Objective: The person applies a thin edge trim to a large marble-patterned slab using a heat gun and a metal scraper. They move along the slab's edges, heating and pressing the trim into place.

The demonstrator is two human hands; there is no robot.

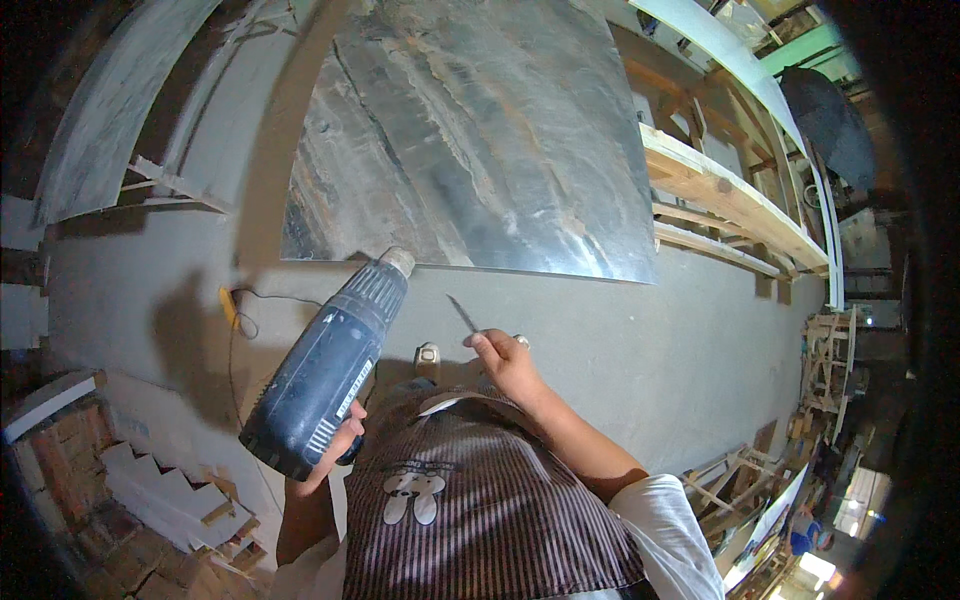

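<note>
My left hand (341, 446) is wrapped round the handle of a dark blue heat gun (330, 365). Its metal nozzle points up and to the right, over the near edge of a large glossy grey slab (480, 140) with brown and white marble-like veins. Between thumb and fingers, my right hand (508, 364) pinches a thin, pointed dark metal blade (461, 313). The blade's tip is directed up and left toward the slab's edge, apart from it. The part inside my fingers is hidden, so its exact kind cannot be told.
A yellow object (229, 306) with a thin cord lies on the grey floor at left. Another slab (120, 110) rests on a stand at far left. Wooden racks (735, 195) line the right side. White stepped pieces (165, 490) stand at lower left.
</note>
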